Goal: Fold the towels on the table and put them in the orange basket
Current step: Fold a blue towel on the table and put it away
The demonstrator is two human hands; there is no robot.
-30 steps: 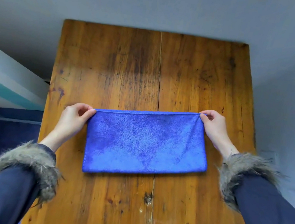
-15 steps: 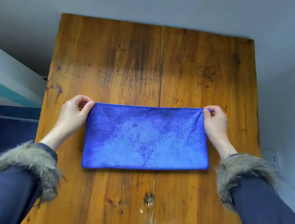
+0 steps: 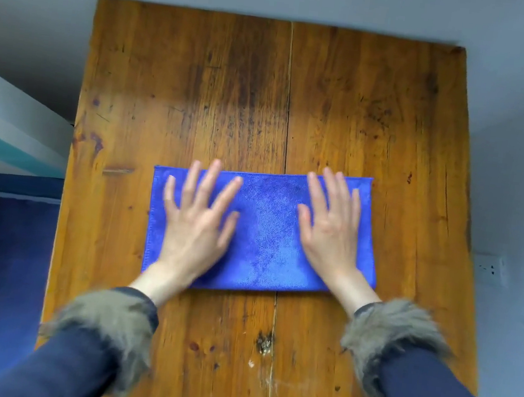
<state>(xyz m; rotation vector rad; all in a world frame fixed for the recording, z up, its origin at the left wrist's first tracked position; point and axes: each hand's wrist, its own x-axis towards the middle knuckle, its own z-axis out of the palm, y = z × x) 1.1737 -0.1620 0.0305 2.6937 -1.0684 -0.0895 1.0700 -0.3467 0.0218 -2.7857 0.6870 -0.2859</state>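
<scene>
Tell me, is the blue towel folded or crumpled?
Folded: the blue towel lies as a flat rectangle, both hands spread on it.

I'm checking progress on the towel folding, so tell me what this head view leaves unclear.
- Orange basket: not in the head view at all.
- Blue towel: parts hidden under the flat left hand and right hand; how many layers it has cannot be told.
- Table: near edge cut off by the frame and both sleeves.
- Other towels: none visible.

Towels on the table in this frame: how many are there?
1. A folded blue towel lies flat on the wooden table, under the left hand and right hand. More may lie out of view.
</scene>
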